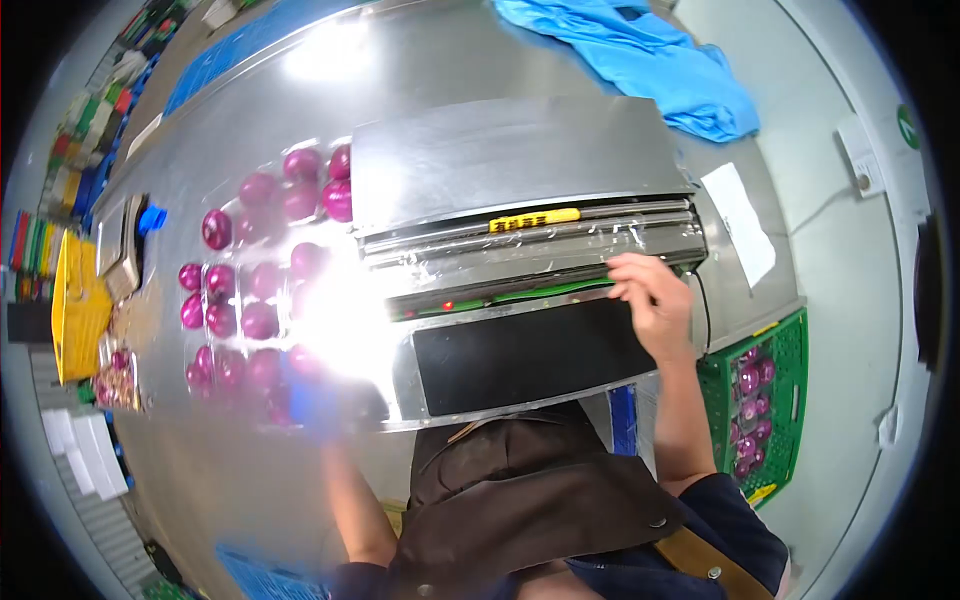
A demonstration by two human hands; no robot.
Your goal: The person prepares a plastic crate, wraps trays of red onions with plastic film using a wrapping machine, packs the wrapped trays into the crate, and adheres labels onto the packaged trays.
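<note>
A tabletop film-wrapping machine point(520, 150) stands in front of me, with metal rollers, a yellow label point(534, 219) and a black pad point(530, 355). Clear plastic film point(600, 243) stretches over its rollers. My right hand point(652, 300) is at the right end of the rollers, thumb and fingers pinched at the film's edge. Smeared by motion, my left hand point(318, 395) shows blue over it beside the packs of purple onions point(232, 368); its fingers cannot be made out. Several more wrapped onions point(300, 182) lie in rows left of the machine, partly washed out by glare.
A green crate point(795, 400) holding packed onions stands low at the right. At the left are a scale point(122, 245), a yellow basket point(80, 310) and a tray of small onion pieces point(118, 385). Blue cloth point(650, 75) and white paper point(740, 222) lie on the steel table.
</note>
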